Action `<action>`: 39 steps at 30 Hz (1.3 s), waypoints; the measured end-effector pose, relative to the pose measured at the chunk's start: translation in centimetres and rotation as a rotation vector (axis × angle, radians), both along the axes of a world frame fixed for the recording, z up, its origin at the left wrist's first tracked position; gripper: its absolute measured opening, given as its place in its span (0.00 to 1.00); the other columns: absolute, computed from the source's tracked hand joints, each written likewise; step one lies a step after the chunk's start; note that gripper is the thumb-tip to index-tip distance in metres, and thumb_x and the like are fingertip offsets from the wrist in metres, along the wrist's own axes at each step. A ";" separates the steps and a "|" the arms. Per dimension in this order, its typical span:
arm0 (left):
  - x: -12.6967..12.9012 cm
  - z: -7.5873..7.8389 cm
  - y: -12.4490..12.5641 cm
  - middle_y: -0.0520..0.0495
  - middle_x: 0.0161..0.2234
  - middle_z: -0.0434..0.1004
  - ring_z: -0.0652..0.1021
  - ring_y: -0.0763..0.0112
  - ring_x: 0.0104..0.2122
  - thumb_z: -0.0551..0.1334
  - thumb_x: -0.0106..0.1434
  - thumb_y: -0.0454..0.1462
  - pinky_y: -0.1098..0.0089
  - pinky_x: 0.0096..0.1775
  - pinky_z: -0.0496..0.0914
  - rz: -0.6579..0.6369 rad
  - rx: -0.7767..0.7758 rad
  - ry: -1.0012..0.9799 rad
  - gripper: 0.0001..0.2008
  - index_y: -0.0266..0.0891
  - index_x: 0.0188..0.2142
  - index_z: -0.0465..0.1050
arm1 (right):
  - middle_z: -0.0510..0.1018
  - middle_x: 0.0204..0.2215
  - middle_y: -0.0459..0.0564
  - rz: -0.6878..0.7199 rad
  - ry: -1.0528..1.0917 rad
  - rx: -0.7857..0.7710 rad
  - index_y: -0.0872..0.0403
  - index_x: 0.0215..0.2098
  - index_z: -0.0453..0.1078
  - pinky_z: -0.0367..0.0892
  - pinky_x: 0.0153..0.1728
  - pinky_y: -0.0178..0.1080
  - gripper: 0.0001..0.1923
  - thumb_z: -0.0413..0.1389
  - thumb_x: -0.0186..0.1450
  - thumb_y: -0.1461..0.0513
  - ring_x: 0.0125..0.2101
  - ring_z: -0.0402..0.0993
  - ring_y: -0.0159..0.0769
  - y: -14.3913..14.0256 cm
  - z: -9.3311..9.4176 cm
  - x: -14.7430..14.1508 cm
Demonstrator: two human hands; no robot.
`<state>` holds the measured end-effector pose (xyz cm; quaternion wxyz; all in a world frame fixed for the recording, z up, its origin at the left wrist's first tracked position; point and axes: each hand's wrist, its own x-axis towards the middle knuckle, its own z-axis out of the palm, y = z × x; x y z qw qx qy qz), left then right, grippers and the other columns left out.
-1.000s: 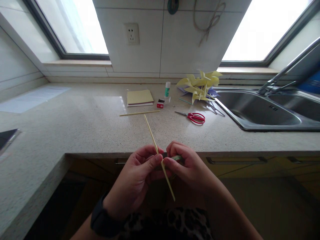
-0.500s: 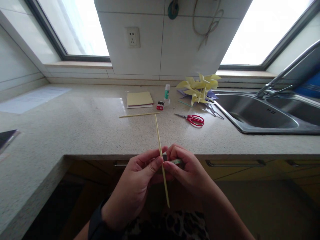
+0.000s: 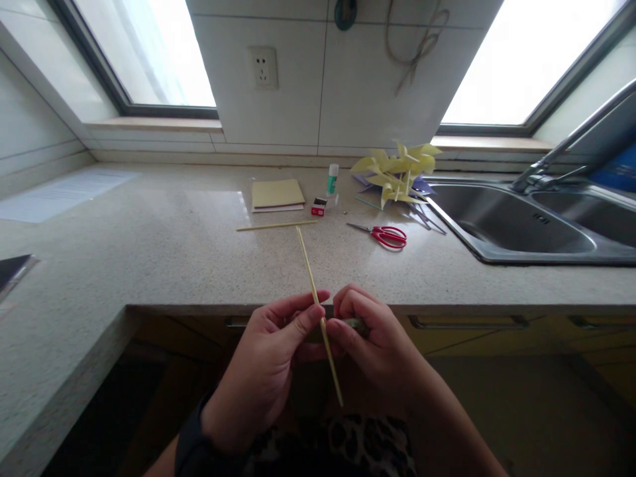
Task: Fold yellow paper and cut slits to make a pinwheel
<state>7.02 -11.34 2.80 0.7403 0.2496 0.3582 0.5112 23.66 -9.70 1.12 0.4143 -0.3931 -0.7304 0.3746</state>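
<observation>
The left hand (image 3: pixel 278 348) pinches a stick (image 3: pixel 307 262), which slants across the front edge of the tabletop (image 3: pixel 199 265). The right hand (image 3: pixel 372 331) closes around a green thing (image 3: pixel 355 323), mostly hidden, just beside the stick. A firm left pinch near the working spot, with small, controlled right-hand movements, should stop the thin stick bending or rolling.

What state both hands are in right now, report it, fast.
Left hand: closed, pinching a thin yellow stick.
Right hand: closed around a small greenish item, mostly hidden.
</observation>
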 end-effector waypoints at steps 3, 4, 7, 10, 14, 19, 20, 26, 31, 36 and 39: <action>0.0 0.1 0.0 0.44 0.35 0.85 0.84 0.69 0.33 0.73 0.60 0.35 0.70 0.37 0.81 -0.007 0.002 -0.002 0.11 0.37 0.43 0.83 | 0.67 0.31 0.45 0.045 0.015 -0.025 0.51 0.30 0.60 0.63 0.36 0.41 0.14 0.52 0.73 0.56 0.33 0.65 0.35 0.0 0.1 0.1; 0.0 0.1 0.0 0.44 0.36 0.85 0.83 0.69 0.33 0.72 0.60 0.34 0.70 0.37 0.81 -0.009 0.004 -0.002 0.11 0.37 0.44 0.83 | 0.67 0.32 0.46 0.061 0.024 -0.037 0.51 0.30 0.60 0.63 0.36 0.41 0.14 0.51 0.74 0.56 0.34 0.65 0.35 0.0 0.1 0.1; 0.0 0.0 -0.1 0.44 0.37 0.85 0.83 0.69 0.34 0.72 0.60 0.34 0.71 0.35 0.81 -0.010 0.004 -0.008 0.10 0.37 0.43 0.83 | 0.67 0.32 0.46 0.093 0.048 -0.063 0.51 0.31 0.61 0.63 0.36 0.41 0.14 0.50 0.74 0.56 0.34 0.65 0.35 0.0 0.0 0.2; 0.0 0.0 -0.2 0.45 0.37 0.84 0.83 0.69 0.34 0.72 0.60 0.33 0.72 0.33 0.81 -0.013 -0.001 -0.024 0.09 0.38 0.42 0.83 | 0.67 0.32 0.46 0.087 0.042 -0.073 0.51 0.31 0.61 0.63 0.36 0.41 0.14 0.51 0.74 0.56 0.34 0.65 0.35 0.1 -0.1 0.4; 0.3 0.0 -0.2 0.45 0.37 0.85 0.83 0.71 0.32 0.73 0.59 0.33 0.74 0.33 0.81 -0.012 -0.005 -0.048 0.09 0.37 0.41 0.83 | 0.67 0.32 0.46 0.061 0.013 -0.079 0.51 0.32 0.61 0.62 0.35 0.41 0.13 0.53 0.73 0.55 0.34 0.64 0.36 0.1 -0.4 0.5; 0.5 0.0 -0.2 0.45 0.37 0.85 0.83 0.71 0.32 0.72 0.60 0.32 0.73 0.33 0.81 -0.008 -0.026 -0.052 0.11 0.38 0.43 0.83 | 0.67 0.32 0.46 0.036 0.029 -0.069 0.51 0.32 0.61 0.62 0.35 0.41 0.12 0.55 0.72 0.56 0.34 0.65 0.36 0.2 -0.8 0.3; 0.5 0.0 -0.2 0.44 0.37 0.85 0.83 0.70 0.32 0.72 0.60 0.33 0.73 0.34 0.81 -0.004 -0.027 -0.047 0.11 0.38 0.43 0.83 | 0.67 0.32 0.46 0.032 0.033 -0.064 0.51 0.31 0.60 0.62 0.35 0.41 0.13 0.55 0.71 0.56 0.34 0.65 0.36 0.2 -0.8 0.3; 0.5 -0.2 -0.4 0.45 0.37 0.86 0.84 0.71 0.33 0.74 0.57 0.32 0.72 0.39 0.81 0.013 -0.021 -0.060 0.14 0.40 0.44 0.83 | 0.66 0.31 0.44 -0.047 0.055 -0.010 0.50 0.30 0.59 0.61 0.35 0.40 0.13 0.56 0.70 0.60 0.33 0.63 0.35 0.0 -1.1 0.0; 0.5 -0.4 -0.4 0.48 0.34 0.86 0.83 0.75 0.31 0.76 0.52 0.29 0.75 0.39 0.79 -0.029 -0.009 -0.075 0.20 0.41 0.46 0.83 | 0.65 0.30 0.43 -0.093 0.082 0.036 0.51 0.29 0.58 0.60 0.33 0.39 0.13 0.57 0.68 0.64 0.32 0.62 0.34 -0.1 -0.9 0.0; 0.2 -0.3 -0.3 0.49 0.30 0.84 0.83 0.74 0.32 0.75 0.55 0.29 0.74 0.41 0.79 -0.032 -0.016 -0.077 0.18 0.40 0.45 0.83 | 0.67 0.32 0.45 0.004 0.119 -0.001 0.51 0.31 0.64 0.62 0.37 0.40 0.11 0.55 0.72 0.59 0.35 0.65 0.34 0.0 -0.4 0.4; 0.0 -0.3 -0.4 0.48 0.34 0.85 0.84 0.73 0.35 0.74 0.56 0.29 0.74 0.42 0.79 -0.034 -0.027 -0.088 0.18 0.41 0.46 0.82 | 0.68 0.36 0.46 0.076 0.127 -0.039 0.52 0.31 0.67 0.63 0.41 0.41 0.13 0.52 0.73 0.58 0.38 0.67 0.34 0.0 -0.1 0.7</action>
